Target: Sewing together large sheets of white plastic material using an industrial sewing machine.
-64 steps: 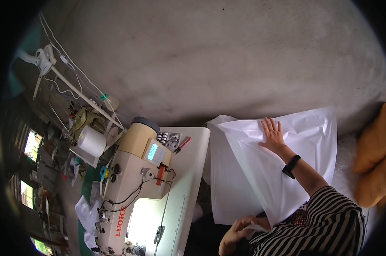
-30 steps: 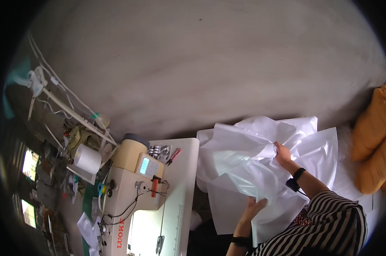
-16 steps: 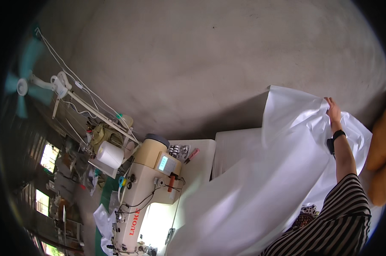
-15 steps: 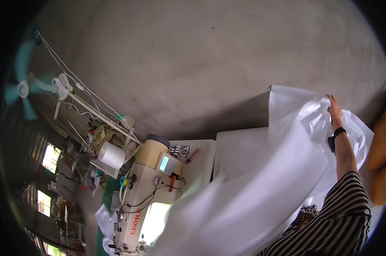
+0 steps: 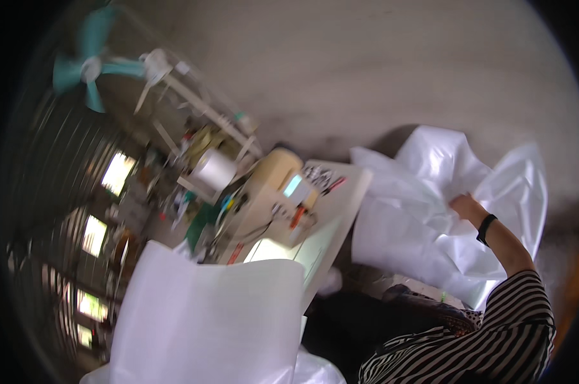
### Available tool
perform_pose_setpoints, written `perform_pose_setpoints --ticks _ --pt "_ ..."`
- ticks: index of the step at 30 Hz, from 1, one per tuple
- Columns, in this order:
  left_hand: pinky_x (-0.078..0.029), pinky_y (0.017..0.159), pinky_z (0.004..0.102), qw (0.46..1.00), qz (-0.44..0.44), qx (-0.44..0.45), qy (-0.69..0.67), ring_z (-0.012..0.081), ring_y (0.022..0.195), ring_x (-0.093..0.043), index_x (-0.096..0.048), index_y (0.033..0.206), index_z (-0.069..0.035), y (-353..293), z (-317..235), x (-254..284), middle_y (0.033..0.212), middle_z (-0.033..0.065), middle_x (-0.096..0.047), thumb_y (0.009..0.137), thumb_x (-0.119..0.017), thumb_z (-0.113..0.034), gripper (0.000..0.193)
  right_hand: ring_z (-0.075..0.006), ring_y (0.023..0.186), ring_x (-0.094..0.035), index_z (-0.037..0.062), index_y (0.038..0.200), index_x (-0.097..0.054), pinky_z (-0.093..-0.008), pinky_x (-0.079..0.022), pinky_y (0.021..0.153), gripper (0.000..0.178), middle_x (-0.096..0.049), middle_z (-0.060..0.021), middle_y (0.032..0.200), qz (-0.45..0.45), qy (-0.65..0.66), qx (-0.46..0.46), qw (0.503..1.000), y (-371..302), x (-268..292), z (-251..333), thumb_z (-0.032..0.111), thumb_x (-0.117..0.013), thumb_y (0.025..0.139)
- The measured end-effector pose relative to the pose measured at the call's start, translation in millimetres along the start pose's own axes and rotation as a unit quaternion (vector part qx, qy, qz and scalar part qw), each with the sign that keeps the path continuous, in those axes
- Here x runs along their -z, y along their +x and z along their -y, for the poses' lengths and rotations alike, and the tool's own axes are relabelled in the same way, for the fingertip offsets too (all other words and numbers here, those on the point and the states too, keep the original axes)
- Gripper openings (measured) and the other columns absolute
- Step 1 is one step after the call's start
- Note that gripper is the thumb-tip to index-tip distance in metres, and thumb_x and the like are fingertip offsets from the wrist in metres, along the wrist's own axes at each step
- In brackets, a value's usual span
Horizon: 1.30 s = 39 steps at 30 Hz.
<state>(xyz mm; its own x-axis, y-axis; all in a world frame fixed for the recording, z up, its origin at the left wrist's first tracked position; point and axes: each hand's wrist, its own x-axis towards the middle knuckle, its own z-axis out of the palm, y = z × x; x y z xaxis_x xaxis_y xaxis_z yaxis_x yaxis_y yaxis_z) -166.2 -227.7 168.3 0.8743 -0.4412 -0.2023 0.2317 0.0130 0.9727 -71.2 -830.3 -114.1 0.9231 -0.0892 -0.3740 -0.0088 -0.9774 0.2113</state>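
Observation:
My right hand (image 5: 467,208), with a black band on its wrist, reaches out at the right and is closed on a glossy white plastic sheet (image 5: 404,237). Creases run out from the grip, and the fingertips are partly lost in the folds. Another broad stretch of white sheeting (image 5: 206,320) rises in the lower left; whether it belongs to the same piece I cannot tell. My left hand is out of the picture.
A beige sewing machine (image 5: 273,176) with a lit screen stands on a pale table (image 5: 350,192). Small bobbins and a red-handled tool lie at its far end. Behind are a white thread cone (image 5: 214,169) and a green-bladed fan (image 5: 91,69). A grey wall (image 5: 398,70) closes the far side.
My view has swung, so the machine and fan appear further right. The sheet at my right hand is now bunched and off the table, and white sheeting stands up at lower left.

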Motion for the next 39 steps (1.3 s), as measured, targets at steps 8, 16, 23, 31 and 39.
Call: perform_pose_setpoints --ticks 8,16,23,31,39 --pt "-0.046 0.101 0.0331 0.962 -0.266 -0.051 0.036 0.0208 0.12 -0.055 -0.049 0.136 -0.002 -164.2 -1.6 20.8 0.139 0.0144 -0.05 0.094 -0.061 -0.011 0.044 -0.0284 0.129 -0.048 0.0055 0.131 -0.053 -0.037 -0.038 0.108 0.049 -0.052 -0.0117 0.138 -0.195 0.475 0.23 0.827 -81.6 245.5 203.6 0.024 -0.068 0.089" --pt "-0.046 0.1 0.0333 0.925 -0.359 -0.098 0.082 0.0211 0.118 -0.056 -0.05 0.135 -0.002 -237.2 -7.2 39.9 0.138 0.0144 -0.05 0.094 -0.06 -0.012 0.043 -0.0266 0.142 -0.032 0.0008 0.153 -0.013 -0.0374 -0.029 0.114 0.081 -0.034 -0.019 0.153 0.18 0.535 0.59 0.578 -91.4 319.9 489.9 0.049 -0.05 0.099" --pt "-0.046 0.1 0.0334 0.878 -0.448 -0.118 0.122 0.0214 0.117 -0.057 -0.051 0.134 -0.003 -284.4 -10.7 68.3 0.138 0.0144 -0.051 0.095 -0.06 -0.013 0.042 -0.0226 0.133 -0.046 0.0034 0.151 -0.021 -0.0404 -0.034 0.113 0.078 -0.05 -0.0146 0.141 0.401 0.489 0.65 0.421 -156.1 370.6 586.8 0.048 -0.055 0.097" --pt "-0.047 0.099 0.0336 0.843 -0.499 -0.115 0.167 0.0217 0.116 -0.058 -0.052 0.134 -0.003 -317.9 -15.3 114.2 0.137 0.0144 -0.051 0.095 -0.059 -0.014 0.041 -0.0212 0.137 -0.035 0.0048 0.141 -0.042 -0.0345 -0.042 0.105 0.059 -0.046 -0.0105 0.139 0.184 0.665 0.565 0.453 -141.5 354.3 643.7 0.03 -0.067 0.094" --pt "-0.047 0.099 0.0338 0.796 -0.56 -0.101 0.208 0.022 0.115 -0.059 -0.053 0.133 -0.003 -350.3 -18.8 148.9 0.137 0.0144 -0.052 0.095 -0.059 -0.015 0.04 -0.0072 0.077 -0.057 0.007 0.115 -0.055 -0.0237 -0.048 0.066 0.032 -0.063 -0.0006 0.092 0.167 0.706 0.537 0.431 -160.5 387.2 631.4 0.032 -0.062 0.096"
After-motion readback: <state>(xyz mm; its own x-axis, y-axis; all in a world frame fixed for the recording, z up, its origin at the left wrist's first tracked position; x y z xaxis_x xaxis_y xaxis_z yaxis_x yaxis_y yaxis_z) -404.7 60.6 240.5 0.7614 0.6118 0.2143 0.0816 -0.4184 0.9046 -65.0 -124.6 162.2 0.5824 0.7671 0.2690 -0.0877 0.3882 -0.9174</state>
